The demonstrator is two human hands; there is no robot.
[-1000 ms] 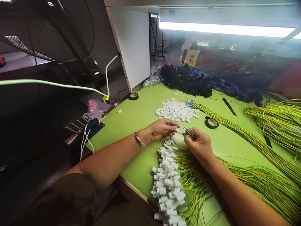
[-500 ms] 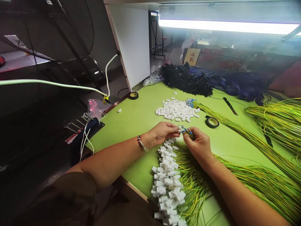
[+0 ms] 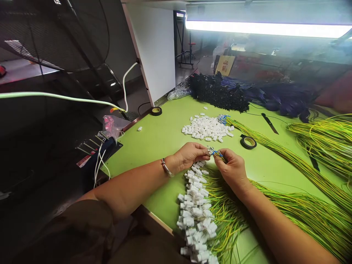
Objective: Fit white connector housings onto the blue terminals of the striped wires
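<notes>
Two bare hands at work over a green worktop (image 3: 165,134). The left hand (image 3: 189,154), at centre, has its thumb and forefinger pinched nearly together; between their tips it appears to grip a small white connector (image 3: 210,153), largely hidden. The right hand (image 3: 233,168), just to the right, has its fingers curled closed around a few wire ends (image 3: 216,152) with blue collars and silvery tips, which point left and meet the left fingertips. Whether any tip is seated inside the connector cannot be told.

Stage of the work, judged from the layout: well advanced but incomplete. On the near side, a long row of white connectors (image 3: 196,212) sits on the ends of yellow-green wires (image 3: 298,211) running off to the right; this part appears done. Beyond the hands, a heap of loose connectors (image 3: 202,128) and, touching its right edge, a bundle of blue-collared wire ends (image 3: 223,119) without connectors appear to remain. A single loose connector (image 3: 140,128) lies apart at left. A tape roll (image 3: 249,146) lies right of the heap.
</notes>
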